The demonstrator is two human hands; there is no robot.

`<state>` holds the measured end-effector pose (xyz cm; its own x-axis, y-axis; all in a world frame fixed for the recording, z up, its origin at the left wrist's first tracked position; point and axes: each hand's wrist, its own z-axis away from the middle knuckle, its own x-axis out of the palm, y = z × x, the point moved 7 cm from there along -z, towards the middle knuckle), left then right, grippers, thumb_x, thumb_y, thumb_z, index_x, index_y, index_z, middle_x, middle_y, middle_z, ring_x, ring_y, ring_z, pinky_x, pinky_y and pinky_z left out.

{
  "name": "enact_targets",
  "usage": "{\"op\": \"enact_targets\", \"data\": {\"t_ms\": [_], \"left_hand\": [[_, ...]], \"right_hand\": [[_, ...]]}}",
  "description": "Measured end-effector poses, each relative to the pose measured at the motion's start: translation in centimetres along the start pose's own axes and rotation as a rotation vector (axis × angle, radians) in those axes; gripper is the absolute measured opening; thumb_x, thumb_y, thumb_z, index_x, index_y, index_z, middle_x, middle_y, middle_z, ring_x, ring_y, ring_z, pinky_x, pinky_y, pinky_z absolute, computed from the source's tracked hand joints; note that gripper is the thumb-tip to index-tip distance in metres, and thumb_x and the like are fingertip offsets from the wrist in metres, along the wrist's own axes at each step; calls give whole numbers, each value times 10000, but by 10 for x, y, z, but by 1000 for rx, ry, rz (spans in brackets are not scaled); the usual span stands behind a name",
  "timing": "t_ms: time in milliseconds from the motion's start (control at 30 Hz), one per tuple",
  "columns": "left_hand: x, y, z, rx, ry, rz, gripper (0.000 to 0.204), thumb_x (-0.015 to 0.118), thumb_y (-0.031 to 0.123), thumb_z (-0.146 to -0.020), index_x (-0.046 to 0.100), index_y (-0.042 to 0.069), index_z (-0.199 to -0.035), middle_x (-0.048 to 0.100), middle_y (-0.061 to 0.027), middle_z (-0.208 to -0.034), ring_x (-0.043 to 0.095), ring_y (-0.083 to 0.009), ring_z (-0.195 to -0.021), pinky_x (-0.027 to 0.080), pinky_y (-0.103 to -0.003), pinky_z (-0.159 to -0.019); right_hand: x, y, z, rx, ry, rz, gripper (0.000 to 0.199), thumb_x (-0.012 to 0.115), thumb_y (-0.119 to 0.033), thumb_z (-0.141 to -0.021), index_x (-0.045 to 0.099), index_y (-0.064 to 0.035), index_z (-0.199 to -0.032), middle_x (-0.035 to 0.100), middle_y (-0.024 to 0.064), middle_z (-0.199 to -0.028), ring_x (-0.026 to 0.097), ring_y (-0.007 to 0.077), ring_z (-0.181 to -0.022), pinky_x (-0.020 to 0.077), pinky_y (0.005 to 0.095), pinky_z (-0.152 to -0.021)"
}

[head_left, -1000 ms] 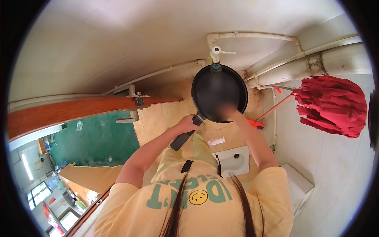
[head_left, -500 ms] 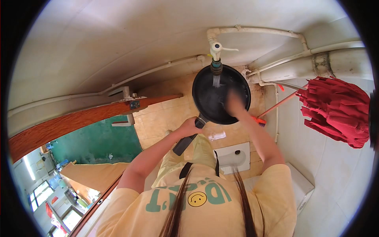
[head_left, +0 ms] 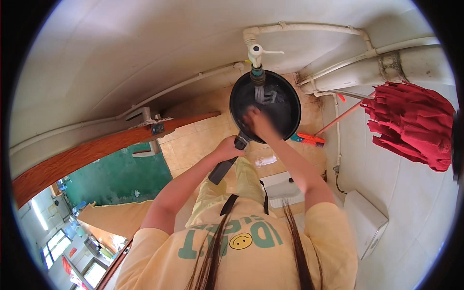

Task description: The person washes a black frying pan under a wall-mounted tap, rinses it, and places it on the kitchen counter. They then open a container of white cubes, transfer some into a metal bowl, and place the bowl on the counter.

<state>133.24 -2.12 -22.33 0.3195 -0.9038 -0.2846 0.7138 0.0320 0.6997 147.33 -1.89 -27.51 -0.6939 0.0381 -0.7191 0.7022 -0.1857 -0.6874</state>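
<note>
Pan sits tilted under the tap so water runs into it; left hand clasps its handle, right hand rubs inside, grip blurred, cannot tell.

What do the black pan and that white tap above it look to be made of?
The pan looks like dark coated metal, matt black and wet, with a black, likely plastic handle. The tap and its pipe look like white plastic: dull, chunky, no metal shine.

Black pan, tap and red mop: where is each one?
Pan (head_left: 285, 113): head view, dark inner surface.
Tap (head_left: 255, 50): head view, white body above the pan.
Mop (head_left: 413, 123): head view, red strands at right.
</note>
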Motion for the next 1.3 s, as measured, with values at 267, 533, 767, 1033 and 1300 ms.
{"op": "enact_targets", "data": {"t_ms": [267, 533, 767, 1033, 1300], "left_hand": [[0, -6, 3, 3, -11, 16, 386, 682, 204, -567, 527, -15, -845, 558, -91, -693, 551, -185, -629, 445, -292, -601], [-6, 5, -2, 16, -79, 14, 351, 671, 176, -570, 521, -8, -829, 548, -74, -670, 544, -161, -606, 444, -283, -569], [-9, 0, 1, 10, -53, -169, 382, 671, 194, -565, 511, -20, -838, 555, -95, -683, 546, -181, -604, 445, -294, -578], [4, -14, 12, -124, -85, 126, 335, 670, 161, -605, 521, -15, -847, 549, -77, -657, 544, -153, -558, 451, -281, -537], [27, -29, 7, -222, -151, 324, 340, 673, 171, -590, 524, -11, -836, 560, -76, -655, 552, -163, -559, 450, -277, -519]], "right_hand": [[-58, 69, -10, 79, -9, 406, 274, 607, -294, -703, 614, -67, -856, 552, 121, -956, 529, 301, -909, 440, 438, -750], [-8, -15, 21, 120, -396, -598, 224, 602, -13, -670, 498, -8, -869, 513, 117, -749, 536, 305, -707, 442, 309, -687], [-64, -55, -77, -420, 312, 227, 215, 589, -54, -625, 473, -41, -806, 493, 122, -883, 501, 304, -883, 425, 395, -727], [-74, 93, -72, -53, 167, 587, 230, 577, -174, -712, 515, -61, -902, 513, 114, -925, 472, 278, -947, 386, 377, -776], [-46, 82, 47, 89, -226, 817, 220, 600, -220, -693, 554, -47, -821, 542, 120, -884, 503, 279, -864, 422, 368, -721]]}}
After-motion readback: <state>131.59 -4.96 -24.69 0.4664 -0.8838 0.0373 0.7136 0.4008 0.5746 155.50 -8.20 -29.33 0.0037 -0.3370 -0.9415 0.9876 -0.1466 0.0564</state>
